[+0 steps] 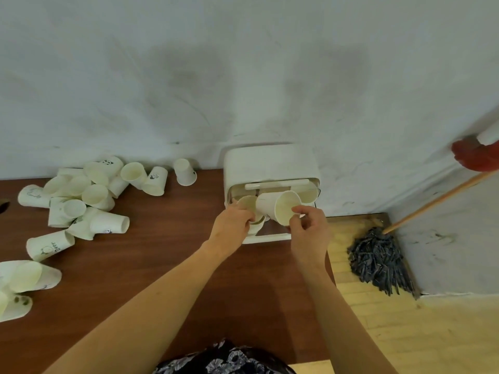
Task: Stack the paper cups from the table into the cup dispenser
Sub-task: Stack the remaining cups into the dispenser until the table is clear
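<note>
At the right end of the brown wooden table [167, 255], against the wall, stands a white cup dispenser [270, 164] with its clear front compartment facing the person; rims of paper cups already lodged inside show behind the white bar. Right hand [309, 229]: thumb and fingers pinch the rim of a tilted paper cup [278, 207], mouth turned toward the camera, at the dispenser's opening. Left hand [233, 221]: fingers curled round a second cup [248, 205] just beside the first, at the same opening. Loose paper cups [89, 195], some printed with small black figures, lie tumbled in a heap on the left part of the table, with more cups [24, 282] at its left edge. Beyond the table's right end: pale wood floor [378, 333], a dark string mop [378, 260] with a wooden handle leaning in the corner, and a scuffed white wall [189, 76].
</note>
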### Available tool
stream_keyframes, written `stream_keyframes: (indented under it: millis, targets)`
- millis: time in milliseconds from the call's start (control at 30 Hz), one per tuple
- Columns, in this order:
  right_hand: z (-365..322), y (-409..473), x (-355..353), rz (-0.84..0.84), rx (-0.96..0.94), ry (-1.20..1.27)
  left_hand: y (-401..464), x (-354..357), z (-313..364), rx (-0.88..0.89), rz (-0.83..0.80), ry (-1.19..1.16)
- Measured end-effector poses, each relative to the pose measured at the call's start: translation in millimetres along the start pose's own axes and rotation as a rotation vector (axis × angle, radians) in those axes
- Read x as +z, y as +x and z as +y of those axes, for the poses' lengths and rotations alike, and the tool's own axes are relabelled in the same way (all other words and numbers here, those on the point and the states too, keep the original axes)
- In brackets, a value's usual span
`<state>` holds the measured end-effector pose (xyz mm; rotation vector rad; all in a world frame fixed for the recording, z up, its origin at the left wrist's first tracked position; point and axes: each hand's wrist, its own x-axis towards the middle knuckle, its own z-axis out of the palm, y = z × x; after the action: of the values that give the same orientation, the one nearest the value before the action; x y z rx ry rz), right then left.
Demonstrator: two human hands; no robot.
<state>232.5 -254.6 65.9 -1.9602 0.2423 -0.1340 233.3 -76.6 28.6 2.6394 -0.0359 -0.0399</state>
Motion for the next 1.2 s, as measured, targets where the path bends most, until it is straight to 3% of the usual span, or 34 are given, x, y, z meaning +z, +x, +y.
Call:
stream_keyframes:
  millis: [100,333,433,600,833,1200]
  targets:
    - [3.4,5.3,5.0,-0.015,-0.008,-0.013,2.3,7.4,-3.7,-0.079,-0.131,0.071]
    - [10.0,5.6,20.1,-0.084,-0.087,-0.107,6.0,19.7,-14.9,-0.086,-0.215,0.06]
    - [9.7,6.9,23.2,-0.082,-0.101,-0.136,7.7,15.4,-12.5,-0.037,-0.156,0.042]
    - [12.0,7.2,32.9,-0.088,-0.084,-0.153,-7.1,4.4,-29.7,-0.104,-0.02,-0.036]
    - [12.6,5.3,59.6,-0.214,-0.008,-0.252,-31.8,-16.8,-44.5,-0.227,-0.023,-0.136]
    - [27.6,0.9,85.3,-0.306,0.072,-0.403,-58.5,-35.7,-69.4,-0.264,0.047,-0.161]
